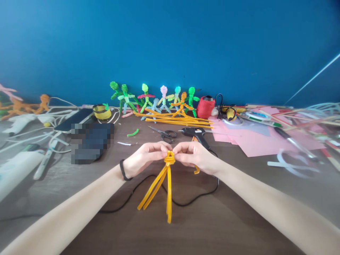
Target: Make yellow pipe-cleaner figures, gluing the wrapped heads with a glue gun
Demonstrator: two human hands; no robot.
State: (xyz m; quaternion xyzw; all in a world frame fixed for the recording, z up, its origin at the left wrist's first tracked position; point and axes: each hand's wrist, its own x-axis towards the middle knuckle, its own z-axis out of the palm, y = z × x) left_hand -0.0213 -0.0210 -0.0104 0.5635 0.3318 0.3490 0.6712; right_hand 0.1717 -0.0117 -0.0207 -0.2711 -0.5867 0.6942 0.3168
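Observation:
Between my two hands hangs an orange pipe cleaner figure (169, 159), with a coiled loop at the top and several long straight strands dangling below. My left hand (147, 156), with a black band at its wrist, pinches the left side of the loop. My right hand (192, 156) pinches its right side. A curled orange pipe cleaner end (197, 170) shows beneath my right hand. Just beyond lie black scissors (168, 135) and a black glue gun (196, 133), whose cord runs behind my hands.
Pipe cleaner dolls (145, 97) line the blue wall. Orange pipe cleaners (177, 119) lie before them, beside a red spool (205, 107). Pink paper sheets (255, 141) and sticks crowd the right. A dark phone (75, 119), a blurred dark object (92, 143) and white cables are at left.

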